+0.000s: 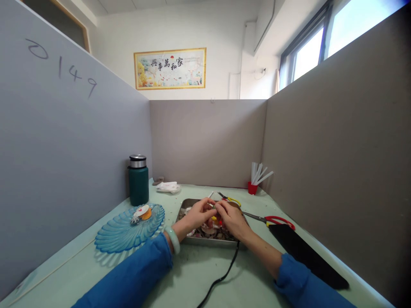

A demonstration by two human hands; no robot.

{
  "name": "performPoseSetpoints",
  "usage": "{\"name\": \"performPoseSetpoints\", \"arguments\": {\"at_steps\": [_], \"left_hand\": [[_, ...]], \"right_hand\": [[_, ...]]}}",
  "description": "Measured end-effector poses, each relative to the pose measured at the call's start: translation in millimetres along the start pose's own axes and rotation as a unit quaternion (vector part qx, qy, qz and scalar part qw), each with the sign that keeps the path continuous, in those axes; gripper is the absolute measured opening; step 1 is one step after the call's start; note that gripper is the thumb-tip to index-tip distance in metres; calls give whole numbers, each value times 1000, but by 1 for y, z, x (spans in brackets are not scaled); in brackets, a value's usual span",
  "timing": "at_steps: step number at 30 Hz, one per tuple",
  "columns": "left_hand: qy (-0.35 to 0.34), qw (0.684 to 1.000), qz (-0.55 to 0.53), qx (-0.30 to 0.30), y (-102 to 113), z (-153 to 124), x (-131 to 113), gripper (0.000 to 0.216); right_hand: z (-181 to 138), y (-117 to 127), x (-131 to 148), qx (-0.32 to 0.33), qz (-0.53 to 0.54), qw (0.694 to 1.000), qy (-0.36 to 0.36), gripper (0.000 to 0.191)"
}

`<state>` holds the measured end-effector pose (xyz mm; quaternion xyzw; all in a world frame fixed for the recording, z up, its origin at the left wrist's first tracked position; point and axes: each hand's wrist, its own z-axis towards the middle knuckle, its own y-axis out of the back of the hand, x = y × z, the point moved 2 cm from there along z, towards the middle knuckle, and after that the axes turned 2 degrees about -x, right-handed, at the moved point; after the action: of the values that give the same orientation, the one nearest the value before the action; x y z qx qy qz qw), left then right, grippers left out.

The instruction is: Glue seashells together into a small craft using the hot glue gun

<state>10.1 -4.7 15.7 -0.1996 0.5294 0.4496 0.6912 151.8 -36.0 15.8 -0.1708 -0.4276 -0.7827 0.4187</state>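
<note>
My left hand [197, 216] and my right hand [231, 219] meet over a steel tray [188, 239] filled with shells and small pieces. Both hands have their fingers pinched together around a small item with red, yellow and green bits [215, 219]; what it is I cannot make out. A pale bangle [173, 240] sits on my left wrist, and both arms wear blue sleeves. A black cable [224, 273] runs from under my right hand toward me.
A blue shell-shaped glass plate [122, 235] with a small orange and white object lies to the left. A green flask [138, 180] stands behind it. Red-handled scissors [272, 220], yellow-handled pliers [231, 199], a black sheath [305, 254] and a red cup of white sticks [253, 187] lie to the right. Partition walls close three sides.
</note>
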Motion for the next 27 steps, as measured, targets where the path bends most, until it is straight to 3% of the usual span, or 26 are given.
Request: {"name": "performPoseSetpoints", "arguments": {"at_steps": [27], "left_hand": [[5, 1000, 7, 7, 2, 3, 8, 39]], "right_hand": [[1, 0, -2, 9, -20, 1000, 0, 37]]}}
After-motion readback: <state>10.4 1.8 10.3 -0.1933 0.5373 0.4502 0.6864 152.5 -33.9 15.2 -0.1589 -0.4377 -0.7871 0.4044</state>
